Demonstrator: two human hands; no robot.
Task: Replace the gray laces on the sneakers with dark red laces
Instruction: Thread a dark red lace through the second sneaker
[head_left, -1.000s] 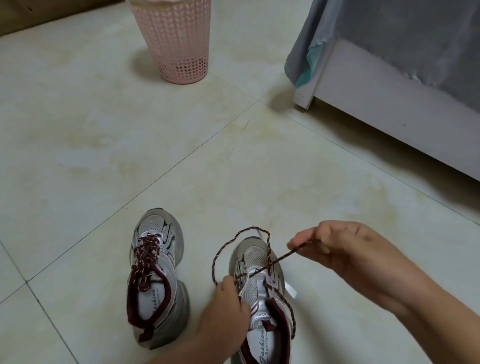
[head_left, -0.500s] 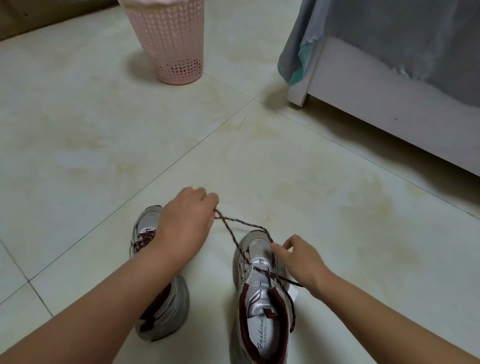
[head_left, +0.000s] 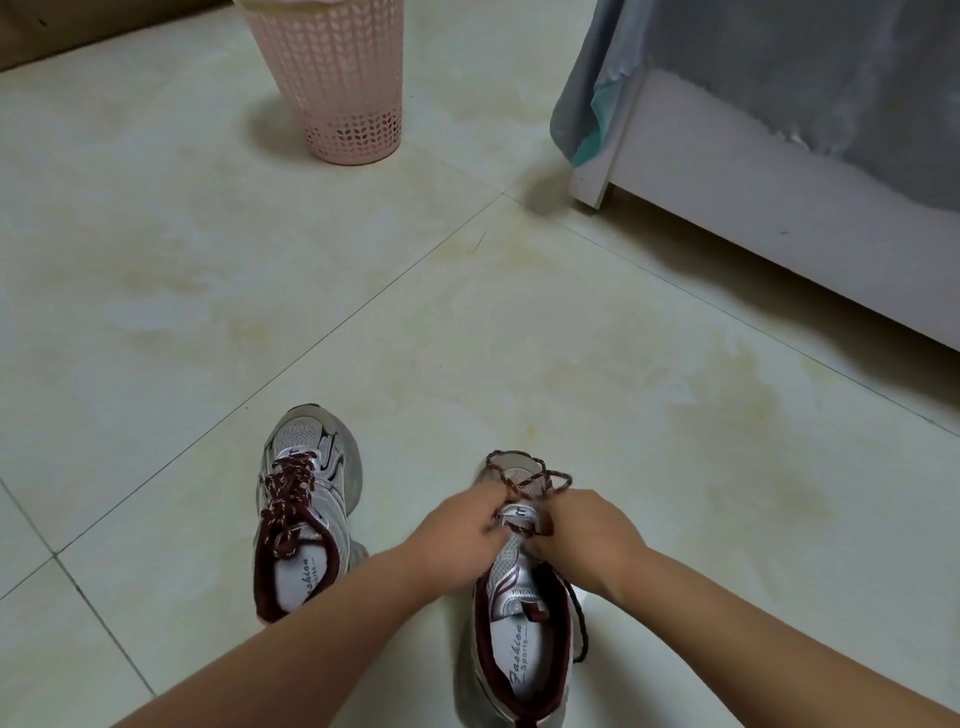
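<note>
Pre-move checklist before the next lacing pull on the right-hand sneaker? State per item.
1. Both hands on the work: ok. Left hand and right hand sit at the front eyelets of the right-hand sneaker.
2. Lace in grip: ok for the left hand, which pinches the dark red lace; cannot tell for the right hand, its fingertips are hidden.
3. Slack: not ok. Loose loops lie over the toe.
4. Free lace end: ok. One strand trails down the shoe's right side.
5. Upper eyelets threaded: not ok, the tongue area is bare.
6. Left-hand sneaker: ok. Laced in dark red, standing apart from the hands.
</note>
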